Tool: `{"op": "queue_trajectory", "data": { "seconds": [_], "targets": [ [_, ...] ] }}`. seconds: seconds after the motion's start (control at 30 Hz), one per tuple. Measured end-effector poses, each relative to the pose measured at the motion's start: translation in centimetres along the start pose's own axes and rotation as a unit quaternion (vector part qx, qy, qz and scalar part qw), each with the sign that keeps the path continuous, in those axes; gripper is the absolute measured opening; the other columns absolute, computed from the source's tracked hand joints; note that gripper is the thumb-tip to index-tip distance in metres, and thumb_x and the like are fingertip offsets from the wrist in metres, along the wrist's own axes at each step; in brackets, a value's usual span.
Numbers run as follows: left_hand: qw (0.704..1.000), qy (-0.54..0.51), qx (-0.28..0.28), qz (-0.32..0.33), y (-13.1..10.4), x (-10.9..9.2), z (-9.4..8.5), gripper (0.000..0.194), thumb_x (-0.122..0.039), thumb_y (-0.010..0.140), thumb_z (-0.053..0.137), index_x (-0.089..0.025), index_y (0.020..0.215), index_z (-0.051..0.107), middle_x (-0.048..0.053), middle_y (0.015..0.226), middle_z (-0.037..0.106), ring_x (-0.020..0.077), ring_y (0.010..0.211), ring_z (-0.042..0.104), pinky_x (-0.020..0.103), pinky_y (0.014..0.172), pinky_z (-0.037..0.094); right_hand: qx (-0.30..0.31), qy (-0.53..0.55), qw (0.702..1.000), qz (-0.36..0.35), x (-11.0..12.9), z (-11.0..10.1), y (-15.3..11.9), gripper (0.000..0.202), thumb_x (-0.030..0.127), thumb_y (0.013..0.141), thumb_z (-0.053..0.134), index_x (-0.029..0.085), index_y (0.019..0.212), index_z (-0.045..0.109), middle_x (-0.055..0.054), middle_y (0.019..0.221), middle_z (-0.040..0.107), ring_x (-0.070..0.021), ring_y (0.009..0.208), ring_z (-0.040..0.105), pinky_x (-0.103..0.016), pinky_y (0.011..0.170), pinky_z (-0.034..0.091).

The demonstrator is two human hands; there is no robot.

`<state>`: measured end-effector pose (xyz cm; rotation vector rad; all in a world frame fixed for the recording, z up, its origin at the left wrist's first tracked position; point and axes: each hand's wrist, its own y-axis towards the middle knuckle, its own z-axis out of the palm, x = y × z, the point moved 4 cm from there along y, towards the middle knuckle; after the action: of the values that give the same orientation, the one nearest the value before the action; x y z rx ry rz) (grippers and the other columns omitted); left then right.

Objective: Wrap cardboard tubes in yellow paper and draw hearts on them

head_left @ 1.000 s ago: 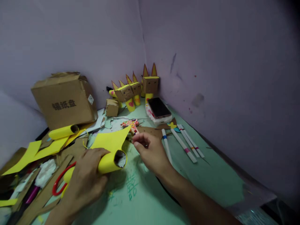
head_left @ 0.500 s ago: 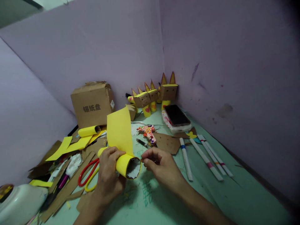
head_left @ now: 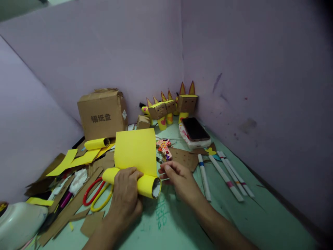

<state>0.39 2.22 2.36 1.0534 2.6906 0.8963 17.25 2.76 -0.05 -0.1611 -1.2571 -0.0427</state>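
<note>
Yellow tube (head_left: 147,186), left hand (head_left: 127,191) wrapped around; right hand (head_left: 179,177) half-curled beside.

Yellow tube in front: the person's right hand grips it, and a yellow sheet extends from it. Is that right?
Not quite: the left hand grips the yellow tube, as the head view shows. The yellow sheet does extend from it.

Yellow roll (head_left: 147,185) part-covered, pen (head_left: 159,160) part-hidden; white container (head_left: 23,222) cropped left
</note>
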Motion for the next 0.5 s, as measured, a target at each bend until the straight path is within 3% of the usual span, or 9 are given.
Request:
{"op": "queue_trajectory", "data": {
  "seconds": [0.13,0.3,0.37,0.5],
  "targets": [
    [0.998,0.028,0.036,-0.035,-0.4,-0.4,0.1,0.056,-0.002,0.052,0.045,-0.014,0.107,0.043,0.016,0.105,0.051,0.0319,0.097,0.049,0.047,0.083,0.039,-0.033,-0.082,0.994,-0.07,1.0,-0.3,-0.4,0.02,0.035,0.069,0.057,0.017,0.073,0.061,-0.004,0.07,0.064,-0.0178,0.065,0.059,-0.029,0.06,0.046],
    [0.995,0.082,0.015,-0.058,-0.1,-0.6,-0.4,0.052,-0.003,0.056,0.047,-0.012,0.107,0.044,0.017,0.102,0.052,0.0329,0.097,0.049,0.045,0.081,0.04,0.043,-0.177,0.978,-0.101,2.0,1.1,-1.8,0.015,0.031,0.065,0.063,0.016,0.063,0.063,-0.002,0.064,0.062,-0.0144,0.057,0.053,-0.025,0.056,0.04],
    [0.992,0.103,0.009,-0.076,0.2,-0.8,-0.6,0.048,-0.002,0.059,0.048,-0.011,0.106,0.046,0.017,0.101,0.053,0.0329,0.097,0.05,0.046,0.081,0.039,0.033,-0.205,0.974,-0.091,1.9,1.4,-2.0,0.014,0.03,0.062,0.067,0.016,0.062,0.064,-0.001,0.066,0.062,-0.0135,0.057,0.05,-0.025,0.056,0.039],
    [0.989,0.139,-0.02,-0.041,0.5,-1.4,-0.6,0.043,-0.004,0.062,0.048,-0.012,0.104,0.048,0.017,0.099,0.055,0.0319,0.093,0.051,0.045,0.078,0.038,-0.029,-0.192,0.981,-0.004,0.9,1.1,-1.7,0.017,0.03,0.057,0.069,0.017,0.054,0.058,0.003,0.051,0.052,-0.0111,0.048,0.043,-0.023,0.049,0.035]
  ]
}}
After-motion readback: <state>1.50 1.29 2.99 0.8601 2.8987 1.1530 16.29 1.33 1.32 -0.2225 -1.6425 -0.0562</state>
